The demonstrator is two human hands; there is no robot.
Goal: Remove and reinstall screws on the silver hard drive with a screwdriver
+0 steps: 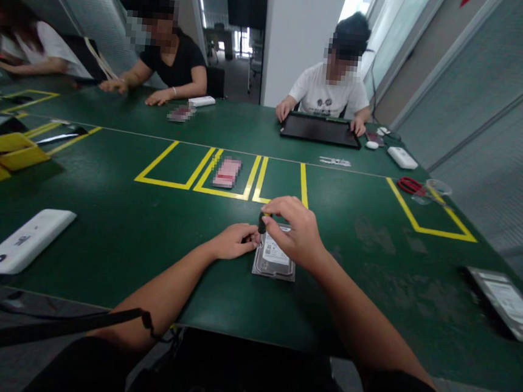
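Observation:
A silver hard drive [265,263] with a white label lies flat on the green table in front of me. My right hand [297,229] is above its upper part, closed around the dark handle of a screwdriver [262,222] held roughly upright. The screwdriver's tip is hidden. My left hand [234,241] rests at the drive's upper left edge, its fingers curled together close to the screwdriver. What those fingertips grip, if anything, is too small to tell.
Yellow tape outlines mark the green table [173,212]. A white power bank [26,241] with a cable lies left, near yellow bins [22,151]. Another hard drive [506,303] lies right. A co-worker opposite holds a black panel [321,130]; two more people sit at the far left.

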